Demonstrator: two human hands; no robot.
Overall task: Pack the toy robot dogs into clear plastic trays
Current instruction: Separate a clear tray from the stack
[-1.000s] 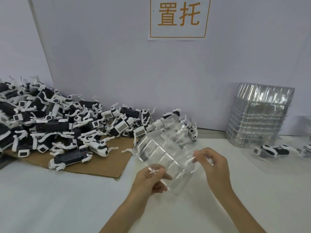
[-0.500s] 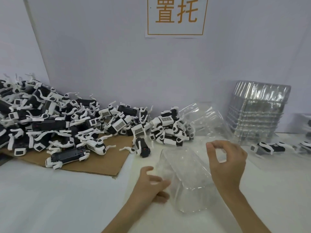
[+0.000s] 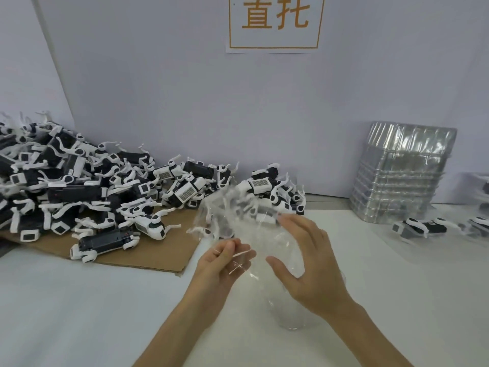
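Clear tray [image 3: 254, 234] pinched by left hand [image 3: 222, 263], right hand [image 3: 307, 263] spread open

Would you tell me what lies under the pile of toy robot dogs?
A brown cardboard sheet lies under the pile of toy robot dogs, on the white table. How far back it reaches is hidden by the dogs.

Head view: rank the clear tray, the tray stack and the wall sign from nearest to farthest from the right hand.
1. Clear tray, under the right hand, centre.
2. Tray stack, far right against the wall.
3. Wall sign, top centre, high above.
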